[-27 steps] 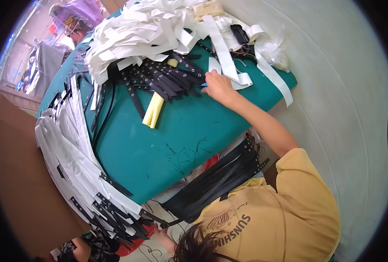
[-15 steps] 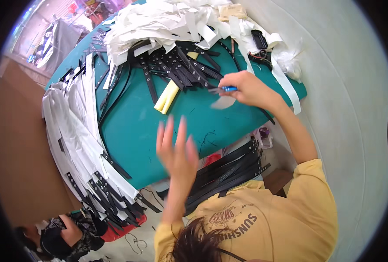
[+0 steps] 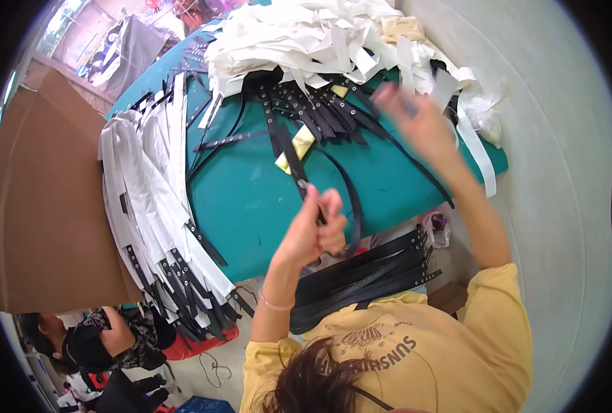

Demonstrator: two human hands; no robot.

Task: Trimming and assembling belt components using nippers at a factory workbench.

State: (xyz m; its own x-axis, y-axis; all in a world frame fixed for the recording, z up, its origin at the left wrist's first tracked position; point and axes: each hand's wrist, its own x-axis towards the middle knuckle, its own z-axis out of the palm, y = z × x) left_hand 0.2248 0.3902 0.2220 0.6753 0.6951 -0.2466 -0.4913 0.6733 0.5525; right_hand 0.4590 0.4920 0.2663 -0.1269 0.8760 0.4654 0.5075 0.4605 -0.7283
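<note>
My left hand (image 3: 313,230) is closed round a black strap (image 3: 292,162) with metal eyelets, over the near part of the green table (image 3: 237,206). The strap runs up from my fingers across a folded yellow piece (image 3: 304,140) toward the pile. A black band (image 3: 354,199) curves down beside my left hand. My right hand (image 3: 426,127) is raised at the right, beside the heap, and its fingers are smeared by motion. A small bluish patch shows among them, too blurred to make out. Many black eyelet straps (image 3: 320,113) lie fanned at the table's middle.
A large heap of white strips (image 3: 278,45) covers the far side. White strips with black eyelet ends (image 3: 148,186) hang over the left edge by a brown cardboard panel (image 3: 51,199). Black straps (image 3: 361,275) lie near my body. Another person (image 3: 106,337) is at lower left.
My left hand has gone from spread and empty to closed on a black strap. My right hand, which held a small blue-handled cutting tool, has moved up and right, away from the straps.
</note>
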